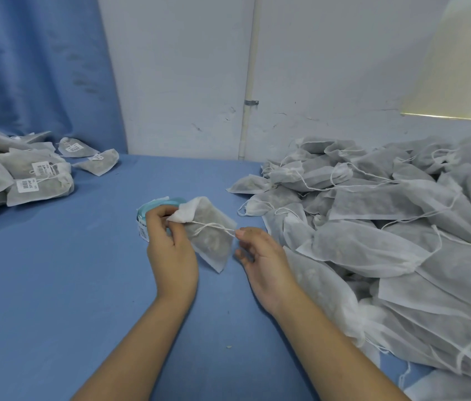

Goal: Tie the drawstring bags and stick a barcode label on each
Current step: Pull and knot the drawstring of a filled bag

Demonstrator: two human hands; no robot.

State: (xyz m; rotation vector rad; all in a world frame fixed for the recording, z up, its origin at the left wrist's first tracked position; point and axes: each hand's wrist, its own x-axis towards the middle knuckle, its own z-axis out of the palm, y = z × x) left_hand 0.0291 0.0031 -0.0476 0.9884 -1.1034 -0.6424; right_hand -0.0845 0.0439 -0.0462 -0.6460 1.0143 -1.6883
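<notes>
The left hand (170, 250) pinches the bag (212, 241) at its neck; the right hand (260, 256), just right of the bag, pinches the string (219, 226) stretched sideways.

Blue table (55, 285), blue curtain (32, 68) at back left, scuffed white wall (176, 82), vertical white pipe (251, 68), pale yellow blind (459, 68)

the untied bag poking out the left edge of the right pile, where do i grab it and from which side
Probably pinch the bag at its free left corner, coming from the table side: that end lies flat and uncovered, while its right end is tucked under the pile.
</notes>
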